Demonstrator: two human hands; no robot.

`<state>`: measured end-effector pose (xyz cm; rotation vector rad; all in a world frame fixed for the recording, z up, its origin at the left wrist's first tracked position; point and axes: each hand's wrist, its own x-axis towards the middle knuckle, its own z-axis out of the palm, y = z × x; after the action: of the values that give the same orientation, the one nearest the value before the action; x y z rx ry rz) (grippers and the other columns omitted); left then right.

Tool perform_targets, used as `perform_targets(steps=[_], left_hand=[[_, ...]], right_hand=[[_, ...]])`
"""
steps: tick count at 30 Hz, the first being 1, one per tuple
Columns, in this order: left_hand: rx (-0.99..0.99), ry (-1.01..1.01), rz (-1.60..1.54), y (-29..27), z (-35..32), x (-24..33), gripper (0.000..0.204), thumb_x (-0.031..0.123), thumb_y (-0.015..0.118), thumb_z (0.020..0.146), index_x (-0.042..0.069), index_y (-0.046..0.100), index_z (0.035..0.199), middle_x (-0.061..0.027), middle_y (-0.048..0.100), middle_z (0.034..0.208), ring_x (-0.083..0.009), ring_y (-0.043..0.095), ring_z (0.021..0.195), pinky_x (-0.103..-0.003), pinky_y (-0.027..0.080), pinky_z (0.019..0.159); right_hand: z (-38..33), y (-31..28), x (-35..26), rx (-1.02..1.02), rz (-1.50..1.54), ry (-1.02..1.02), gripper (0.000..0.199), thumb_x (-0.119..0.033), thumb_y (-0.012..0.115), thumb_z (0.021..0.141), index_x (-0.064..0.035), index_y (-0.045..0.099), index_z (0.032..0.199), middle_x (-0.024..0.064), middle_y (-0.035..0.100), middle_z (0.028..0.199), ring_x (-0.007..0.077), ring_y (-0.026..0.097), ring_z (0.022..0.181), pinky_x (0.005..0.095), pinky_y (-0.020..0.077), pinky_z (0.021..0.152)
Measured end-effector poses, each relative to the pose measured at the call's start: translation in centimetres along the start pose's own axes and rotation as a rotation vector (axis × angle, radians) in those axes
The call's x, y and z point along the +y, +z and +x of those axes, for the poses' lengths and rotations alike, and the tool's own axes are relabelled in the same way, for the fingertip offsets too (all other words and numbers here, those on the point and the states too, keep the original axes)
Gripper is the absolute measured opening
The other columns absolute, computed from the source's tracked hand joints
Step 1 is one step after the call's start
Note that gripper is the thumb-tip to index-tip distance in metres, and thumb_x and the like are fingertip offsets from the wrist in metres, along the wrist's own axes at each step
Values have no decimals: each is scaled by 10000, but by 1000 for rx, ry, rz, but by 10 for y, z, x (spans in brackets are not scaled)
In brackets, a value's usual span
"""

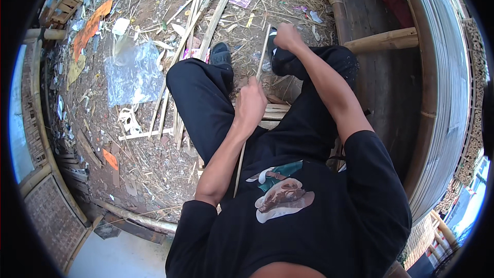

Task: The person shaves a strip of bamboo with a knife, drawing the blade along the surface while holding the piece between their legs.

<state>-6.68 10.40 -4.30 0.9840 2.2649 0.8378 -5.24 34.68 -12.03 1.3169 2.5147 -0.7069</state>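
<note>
A long thin bamboo strip (262, 57) runs from between my knees back under my left forearm to the front of my shirt. My left hand (250, 104) is closed around its middle, knuckles up. Beyond it, beside the strip's far end, my right hand (288, 37) is closed with its fingers curled. What the right hand holds is hidden, and I cannot tell whether it touches the strip. Below that hand, my right shoe is mostly covered. My left shoe (221, 55) rests on the ground.
Several split bamboo slats (216, 19) lie on the littered ground ahead. To their left are a clear plastic sheet (135, 72) and an orange scrap (92, 28). A bamboo pole (383, 41) juts in near my right knee. Wooden slats (275, 112) show between my legs.
</note>
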Motion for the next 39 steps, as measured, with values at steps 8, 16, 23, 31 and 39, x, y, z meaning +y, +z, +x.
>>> perform_targets(steps=[8,16,23,31,39], left_hand=[[50,-12,-143,-12,20,-19,246,164,524,971,-62,536,873,-231,606,660,-388,634,616,-451,454,563],[-14,-60,-331,-5,32,-21,299,244,564,953,-53,581,915,-147,585,622,-208,551,522,-372,424,520],[-111,-199,-503,-1,38,-25,268,230,567,938,-33,589,893,-54,554,621,-127,492,486,-329,396,475],[-123,-212,-403,6,44,-28,361,282,545,925,-73,608,953,-266,638,758,-422,651,786,-470,476,716],[-30,-83,-213,14,47,-34,319,231,512,960,-76,596,971,-286,620,740,-436,644,747,-485,469,668]], right_hand=[[-25,-40,2,128,171,-71,205,-185,689,745,7,701,816,260,677,835,376,685,843,437,541,747],[-84,-24,-19,-94,233,-294,411,-336,642,882,49,647,736,277,586,647,459,602,678,486,479,629],[-84,-13,-17,-24,194,-477,356,-299,642,805,51,654,738,282,601,685,466,612,715,497,503,667],[-83,1,-16,-11,129,-393,264,-210,651,704,47,671,765,289,633,741,444,648,761,500,529,730],[-106,13,-31,-71,56,-395,177,-89,582,762,60,678,775,308,648,786,455,661,792,507,550,754]])
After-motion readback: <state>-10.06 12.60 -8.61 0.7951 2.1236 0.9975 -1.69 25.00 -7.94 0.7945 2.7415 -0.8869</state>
